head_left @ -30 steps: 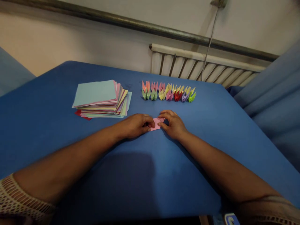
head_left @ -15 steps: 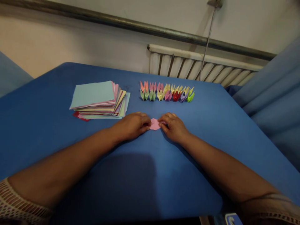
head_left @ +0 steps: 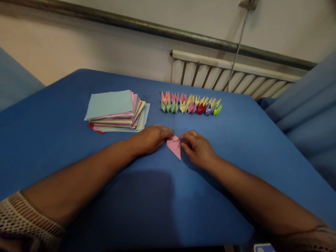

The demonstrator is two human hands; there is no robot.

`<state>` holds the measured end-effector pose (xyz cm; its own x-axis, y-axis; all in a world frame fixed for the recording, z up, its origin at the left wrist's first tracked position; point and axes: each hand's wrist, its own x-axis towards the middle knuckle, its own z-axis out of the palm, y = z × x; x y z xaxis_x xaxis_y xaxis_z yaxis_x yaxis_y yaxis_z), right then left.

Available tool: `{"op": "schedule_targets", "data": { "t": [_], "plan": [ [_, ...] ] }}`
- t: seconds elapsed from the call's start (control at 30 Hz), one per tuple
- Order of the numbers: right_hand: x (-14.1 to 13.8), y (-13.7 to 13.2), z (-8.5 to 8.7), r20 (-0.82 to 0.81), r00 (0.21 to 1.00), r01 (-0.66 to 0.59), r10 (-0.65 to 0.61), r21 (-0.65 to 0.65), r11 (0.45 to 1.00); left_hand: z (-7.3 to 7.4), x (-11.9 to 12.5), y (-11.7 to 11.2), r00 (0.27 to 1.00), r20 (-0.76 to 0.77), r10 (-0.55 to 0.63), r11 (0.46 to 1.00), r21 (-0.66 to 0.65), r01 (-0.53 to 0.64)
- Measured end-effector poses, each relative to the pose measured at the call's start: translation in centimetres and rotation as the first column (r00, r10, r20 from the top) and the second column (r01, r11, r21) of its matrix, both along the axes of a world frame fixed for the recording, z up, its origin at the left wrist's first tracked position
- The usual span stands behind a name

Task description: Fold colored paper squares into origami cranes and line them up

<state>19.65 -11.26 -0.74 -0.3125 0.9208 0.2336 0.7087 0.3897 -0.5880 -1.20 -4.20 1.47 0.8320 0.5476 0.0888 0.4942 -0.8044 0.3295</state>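
A small folded piece of pink origami paper (head_left: 174, 146) is between my hands at the middle of the blue table. Its pointed end faces toward me, and crease lines show near its top. My left hand (head_left: 154, 138) has its fingertips closed on the upper left edge of the paper. On the other side, my right hand (head_left: 198, 147) pinches the paper's upper right corner between thumb and forefinger. The fingers partly hide both edges.
A stack of coloured paper sheets (head_left: 111, 106) lies on the blue table (head_left: 210, 203) at left. Two rows of folded paper cranes (head_left: 192, 107) stand at the back. Behind are a radiator (head_left: 204, 71), a pipe (head_left: 144, 26) and, at right, a blue curtain (head_left: 309, 94).
The pink paper, which lay as a flat crosswise shape, now shows a point toward me. My hands have shifted around it, and the whole view has moved slightly.
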Motion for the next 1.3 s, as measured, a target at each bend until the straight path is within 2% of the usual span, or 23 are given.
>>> {"op": "schedule_targets", "data": {
  "t": [0.07, 0.17, 0.27, 0.37, 0.53, 0.67, 0.9, 1.1, 1.3],
  "plan": [
    [0.6, 0.8, -0.3, 0.054, 0.995, -0.090, 0.087, 0.060, 0.994, 0.0, -0.2, 0.1, 1.000, 0.000, -0.031, 0.999, -0.022, 0.031],
    [0.9, 1.6, -0.5, 0.150, 0.972, -0.193, 0.182, 0.062, 0.979, 0.1, -0.4, 0.0, 0.999, 0.005, -0.035, 0.999, -0.020, 0.035],
    [0.7, 1.6, -0.5, 0.189, 0.963, -0.208, 0.194, 0.055, 0.977, 0.3, -0.6, -0.7, 0.999, 0.016, -0.039, 0.998, 0.043, 0.039],
    [0.5, 1.3, -0.4, 0.190, 0.962, -0.210, 0.196, 0.059, 0.976, 0.4, -1.0, -2.0, 1.000, -0.001, 0.006, 0.991, 0.132, -0.006],
    [0.0, 1.1, -0.3, 0.147, 0.968, -0.215, 0.204, 0.064, 0.974, 0.0, -1.0, -3.6, 0.995, -0.049, 0.087, 0.984, 0.162, -0.078],
    [0.1, 1.6, -0.3, 0.137, 0.964, -0.235, 0.229, 0.030, 0.971, -0.1, -0.1, -3.6, 0.993, -0.093, 0.071, 0.968, 0.246, -0.046],
    [1.1, 3.9, 0.5, 0.143, 0.915, -0.376, 0.376, -0.032, 0.926, 0.0, 0.3, -3.5, 0.987, -0.155, 0.036, 0.942, 0.336, 0.018],
    [1.4, 4.1, 0.5, 0.116, 0.908, -0.406, 0.403, -0.003, 0.914, -0.1, 0.2, -3.5, 0.986, -0.134, 0.102, 0.963, 0.263, -0.064],
    [1.3, 3.9, 0.0, 0.095, 0.919, -0.389, 0.384, 0.046, 0.920, -0.5, 0.1, -3.2, 0.991, -0.026, 0.130, 0.981, 0.145, -0.125]
  ]
}}
